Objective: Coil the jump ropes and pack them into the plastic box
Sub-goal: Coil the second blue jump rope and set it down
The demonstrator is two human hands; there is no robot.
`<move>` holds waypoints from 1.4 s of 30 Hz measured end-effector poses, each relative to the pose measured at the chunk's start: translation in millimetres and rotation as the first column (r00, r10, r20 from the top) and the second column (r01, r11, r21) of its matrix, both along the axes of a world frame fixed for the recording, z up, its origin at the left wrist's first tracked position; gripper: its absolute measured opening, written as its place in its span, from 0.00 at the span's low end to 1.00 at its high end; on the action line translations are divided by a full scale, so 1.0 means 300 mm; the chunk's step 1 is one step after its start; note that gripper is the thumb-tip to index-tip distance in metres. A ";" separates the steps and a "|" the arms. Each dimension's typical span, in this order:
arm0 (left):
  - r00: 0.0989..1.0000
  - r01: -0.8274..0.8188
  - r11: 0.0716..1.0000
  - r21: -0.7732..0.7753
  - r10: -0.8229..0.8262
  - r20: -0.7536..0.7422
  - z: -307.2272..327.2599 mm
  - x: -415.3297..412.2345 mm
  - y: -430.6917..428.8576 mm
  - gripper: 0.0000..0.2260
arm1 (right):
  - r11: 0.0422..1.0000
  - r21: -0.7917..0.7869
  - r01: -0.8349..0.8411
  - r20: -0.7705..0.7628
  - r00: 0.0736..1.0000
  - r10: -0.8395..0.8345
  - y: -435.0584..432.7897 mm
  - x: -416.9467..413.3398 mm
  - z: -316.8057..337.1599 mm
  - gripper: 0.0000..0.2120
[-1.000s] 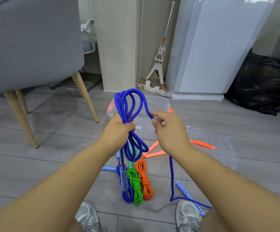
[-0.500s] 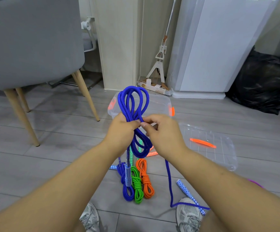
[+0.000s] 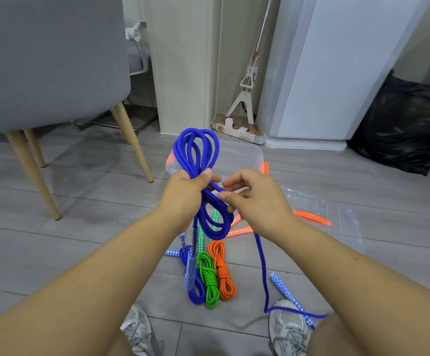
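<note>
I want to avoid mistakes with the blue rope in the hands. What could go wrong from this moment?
1. The blue jump rope has a loose tail that runs down to a handle beside the right shoe; it may snag there when pulled.
2. Only the left hand grips the loops, while the right hand holds the tail; a slack grip could let them spring apart.
3. The hanging handle dangles by the coiled green rope and might catch it.

A blue jump rope (image 3: 196, 150) is gathered in upright loops, one end trailing to the floor. A blue coil (image 3: 195, 294), green coil (image 3: 209, 281) and orange coil (image 3: 224, 277) lie side by side before the open plastic box (image 3: 239, 156).
</note>
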State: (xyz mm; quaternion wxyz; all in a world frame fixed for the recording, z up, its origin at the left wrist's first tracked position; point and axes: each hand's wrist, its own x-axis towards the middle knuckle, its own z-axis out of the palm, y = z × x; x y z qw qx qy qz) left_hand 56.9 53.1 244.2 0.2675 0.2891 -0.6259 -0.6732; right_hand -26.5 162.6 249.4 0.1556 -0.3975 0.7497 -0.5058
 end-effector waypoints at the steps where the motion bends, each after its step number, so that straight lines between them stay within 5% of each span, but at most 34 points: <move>1: 1.000 -0.006 1.000 0.028 0.006 -0.017 0.002 0.003 -0.005 0.08 | 0.999 0.036 -0.024 -0.028 0.999 0.025 0.010 -0.009 0.001 0.09; 6: 0.985 0.028 0.973 0.230 0.012 -0.173 0.016 0.026 -0.045 0.06 | 0.961 0.256 -0.105 -0.134 0.981 0.142 0.103 -0.093 -0.012 0.04; 15: 0.974 -0.126 0.969 0.213 0.161 -0.158 0.024 0.041 -0.103 0.08 | 0.768 0.637 0.066 -0.213 0.973 0.093 0.307 -0.225 -0.109 0.10; 23: 0.996 -0.070 0.996 0.055 0.072 -0.043 0.005 0.019 -0.052 0.04 | 0.794 0.600 0.092 -0.505 0.813 0.288 0.247 -0.135 -0.022 0.10; 30: 0.996 0.023 0.997 -0.070 -0.017 0.085 -0.005 0.016 -0.009 0.08 | 0.797 0.603 -0.027 -0.512 0.753 0.413 0.120 -0.051 0.048 0.13; 39: 1.000 0.018 1.000 -0.004 -0.018 0.024 0.005 0.040 -0.051 0.08 | 0.894 0.413 0.175 -0.489 0.871 0.055 0.110 -0.104 0.043 0.08; 42: 0.996 0.078 0.995 -0.058 -0.076 0.048 0.010 0.048 -0.033 0.05 | 0.878 0.446 0.174 -0.479 0.875 0.069 0.124 -0.107 0.034 0.08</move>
